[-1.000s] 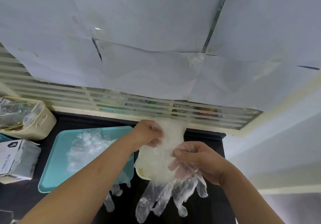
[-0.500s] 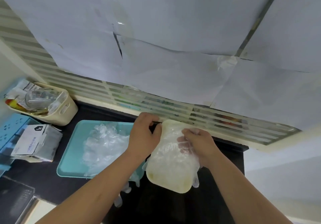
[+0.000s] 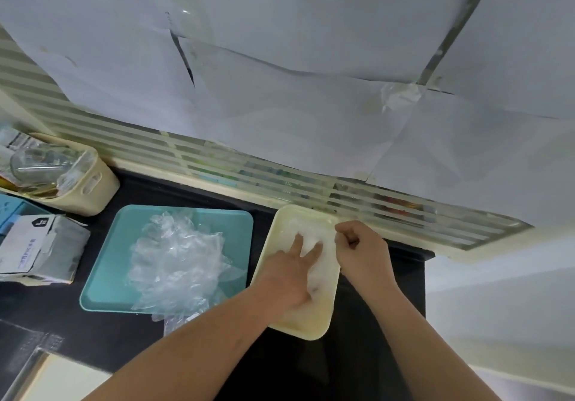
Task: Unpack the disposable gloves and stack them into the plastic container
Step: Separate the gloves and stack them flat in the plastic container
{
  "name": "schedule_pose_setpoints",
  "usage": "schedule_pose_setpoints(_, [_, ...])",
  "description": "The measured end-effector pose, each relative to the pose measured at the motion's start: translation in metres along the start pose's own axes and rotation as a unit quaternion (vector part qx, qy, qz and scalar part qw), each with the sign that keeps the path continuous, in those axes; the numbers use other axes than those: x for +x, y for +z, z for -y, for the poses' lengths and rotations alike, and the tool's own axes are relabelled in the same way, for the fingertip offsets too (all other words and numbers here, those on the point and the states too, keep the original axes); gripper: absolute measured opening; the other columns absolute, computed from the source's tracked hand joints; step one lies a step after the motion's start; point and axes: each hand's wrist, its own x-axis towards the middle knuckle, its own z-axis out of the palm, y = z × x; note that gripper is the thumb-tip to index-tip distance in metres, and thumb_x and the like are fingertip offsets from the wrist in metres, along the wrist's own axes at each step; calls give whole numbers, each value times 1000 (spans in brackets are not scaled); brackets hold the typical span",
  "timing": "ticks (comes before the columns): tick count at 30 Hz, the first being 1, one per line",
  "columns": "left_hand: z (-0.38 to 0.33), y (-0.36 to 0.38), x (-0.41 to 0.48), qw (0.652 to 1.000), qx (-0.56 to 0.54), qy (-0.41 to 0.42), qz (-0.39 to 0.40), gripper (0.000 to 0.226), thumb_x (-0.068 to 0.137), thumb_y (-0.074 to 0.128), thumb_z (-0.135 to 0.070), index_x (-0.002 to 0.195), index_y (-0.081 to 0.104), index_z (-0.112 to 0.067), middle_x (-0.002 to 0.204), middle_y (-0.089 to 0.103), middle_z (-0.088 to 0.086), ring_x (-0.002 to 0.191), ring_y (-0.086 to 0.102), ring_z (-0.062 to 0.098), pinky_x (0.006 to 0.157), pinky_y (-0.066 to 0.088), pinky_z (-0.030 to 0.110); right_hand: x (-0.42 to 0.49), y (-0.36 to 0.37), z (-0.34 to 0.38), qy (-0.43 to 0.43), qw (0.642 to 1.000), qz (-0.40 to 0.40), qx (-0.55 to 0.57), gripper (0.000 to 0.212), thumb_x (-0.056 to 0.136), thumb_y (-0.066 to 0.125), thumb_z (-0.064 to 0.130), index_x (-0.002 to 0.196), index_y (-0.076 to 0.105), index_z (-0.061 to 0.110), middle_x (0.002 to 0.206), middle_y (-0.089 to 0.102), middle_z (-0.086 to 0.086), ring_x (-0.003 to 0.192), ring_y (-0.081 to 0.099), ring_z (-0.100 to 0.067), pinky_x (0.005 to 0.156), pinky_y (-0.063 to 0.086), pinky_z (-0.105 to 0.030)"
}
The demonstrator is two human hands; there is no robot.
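Cream plastic container (image 3: pixel 314 335) sits on black counter (image 3: pixel 373 323), just R of teal tray (image 3: pixel 102 291). L hand (image 3: pixel 289 276) flat inside it, fingers straight, pressing clear gloves (image 3: pixel 309 231) down. R hand (image 3: pixel 362 251) curled at container's far R rim; can't tell if it pinches anything. Loose gloves (image 3: pixel 177 263) piled on tray.

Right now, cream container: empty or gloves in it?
Gloves in it. Clear gloves lie inside the container, pressed flat under the left hand.
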Motion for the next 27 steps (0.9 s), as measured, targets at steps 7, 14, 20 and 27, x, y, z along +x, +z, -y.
schedule_pose_setpoints(7, [0,14,7,998,-4,-20,59,96,94,61,-44,162,-8,-42,172,-19,4,128,53,36,98,53,48,-10,27,4,108,975,186,59,36,105,48,12,127,66,35,127,62,11,116,62,-13,105,57,-43])
schedule_pose_setpoints(14, [22,-17,-34,983,-183,24,2,54,99,55,-18,152,49,-25,163,38,1,139,50,23,113,43,36,-1,56,18,223,941,251,40,51,107,39,8,156,47,21,157,46,-7,137,46,-31,109,49,-49])
schedule_pose_setpoints(20, [63,-12,-67,924,-279,14,-260,28,90,56,-1,107,76,-9,107,66,0,94,64,14,87,53,25,-2,107,10,169,930,308,-108,57,107,51,31,162,39,23,161,44,-7,143,47,-28,119,42,-42])
schedule_pose_setpoints(27, [129,22,-102,929,-261,-70,-253,21,95,63,-17,113,73,-20,119,56,-6,97,62,13,83,55,29,-27,96,51,-11,865,165,-474,40,108,45,44,142,56,24,139,48,-5,119,54,-27,85,49,-37])
